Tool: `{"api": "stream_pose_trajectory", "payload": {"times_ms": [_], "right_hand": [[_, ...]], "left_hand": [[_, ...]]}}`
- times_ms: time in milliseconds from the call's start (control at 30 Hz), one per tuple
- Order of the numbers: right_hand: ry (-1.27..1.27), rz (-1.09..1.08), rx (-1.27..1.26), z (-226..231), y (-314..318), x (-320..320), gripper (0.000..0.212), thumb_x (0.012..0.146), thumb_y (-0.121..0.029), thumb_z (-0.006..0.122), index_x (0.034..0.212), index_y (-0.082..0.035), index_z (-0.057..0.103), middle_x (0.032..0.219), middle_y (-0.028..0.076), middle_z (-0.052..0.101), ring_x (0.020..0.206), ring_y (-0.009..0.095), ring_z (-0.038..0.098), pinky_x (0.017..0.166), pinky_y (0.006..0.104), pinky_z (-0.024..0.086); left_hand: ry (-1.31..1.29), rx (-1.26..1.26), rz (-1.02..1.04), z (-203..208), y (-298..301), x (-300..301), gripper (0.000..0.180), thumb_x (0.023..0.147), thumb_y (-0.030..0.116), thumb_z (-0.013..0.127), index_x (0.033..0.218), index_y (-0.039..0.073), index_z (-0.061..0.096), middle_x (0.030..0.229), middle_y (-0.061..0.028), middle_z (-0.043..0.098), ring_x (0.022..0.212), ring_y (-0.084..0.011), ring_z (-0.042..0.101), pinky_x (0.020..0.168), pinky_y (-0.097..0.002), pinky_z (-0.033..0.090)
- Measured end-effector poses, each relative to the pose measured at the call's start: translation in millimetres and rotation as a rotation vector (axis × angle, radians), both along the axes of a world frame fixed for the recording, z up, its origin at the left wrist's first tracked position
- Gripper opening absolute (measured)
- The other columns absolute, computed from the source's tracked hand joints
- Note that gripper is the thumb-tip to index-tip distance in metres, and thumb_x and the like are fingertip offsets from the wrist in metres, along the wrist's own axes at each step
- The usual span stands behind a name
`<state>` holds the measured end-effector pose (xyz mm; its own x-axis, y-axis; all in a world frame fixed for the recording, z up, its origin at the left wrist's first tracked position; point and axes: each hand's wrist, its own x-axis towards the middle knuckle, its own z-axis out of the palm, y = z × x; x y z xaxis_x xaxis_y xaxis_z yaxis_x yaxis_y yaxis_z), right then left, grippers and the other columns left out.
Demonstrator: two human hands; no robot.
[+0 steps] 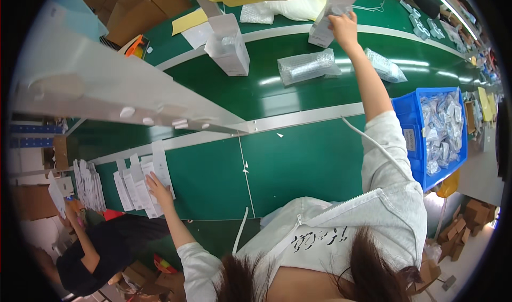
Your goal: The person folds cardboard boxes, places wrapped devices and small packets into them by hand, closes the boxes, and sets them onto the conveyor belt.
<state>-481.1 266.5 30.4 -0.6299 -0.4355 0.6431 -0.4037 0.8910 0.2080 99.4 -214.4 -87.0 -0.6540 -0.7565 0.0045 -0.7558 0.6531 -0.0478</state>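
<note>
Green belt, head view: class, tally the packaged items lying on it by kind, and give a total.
White cartons: 2, one standing alone, one gripped by the right hand
Bubble-wrapped bundles: 2, the larger and the smaller
Total: 4

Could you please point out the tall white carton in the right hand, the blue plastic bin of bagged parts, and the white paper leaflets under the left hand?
tall white carton point(323, 31): head view, lower front face.
blue plastic bin point(409, 115): head view, left wall.
white paper leaflets point(160, 166): head view, topmost sheet.
</note>
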Motion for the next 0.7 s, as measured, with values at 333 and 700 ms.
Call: {"api": "stream_pose_trajectory", "payload": {"times_ms": [333,700], "right_hand": [[-0.116,0.558,-0.059,-25,-45,44,0.045,0.064,-0.02,0.064,0.107,-0.013,0.05,0.099,0.004,0.051,0.087,0.023,0.051,0.085,0.0366,0.036],[-0.648,0.43,0.423,-82,-72,90,0.07,0.065,-0.021,0.066,0.128,-0.021,0.035,0.093,0.006,0.052,0.079,0.027,0.054,0.076,0.0352,0.044]], "left_hand": [[-0.128,0.172,0.077,35,159,-30,0.088,0.067,0.01,0.067,0.136,0.004,0.013,0.137,-0.0245,0.016,0.118,-0.0482,0.026,0.092,-0.0508,0.031],[0.369,0.848,0.119,29,121,-42,0.069,0.073,0.018,0.063,0.129,0.001,0.026,0.121,-0.0206,0.042,0.106,-0.0323,0.044,0.089,-0.0348,0.037]]}}
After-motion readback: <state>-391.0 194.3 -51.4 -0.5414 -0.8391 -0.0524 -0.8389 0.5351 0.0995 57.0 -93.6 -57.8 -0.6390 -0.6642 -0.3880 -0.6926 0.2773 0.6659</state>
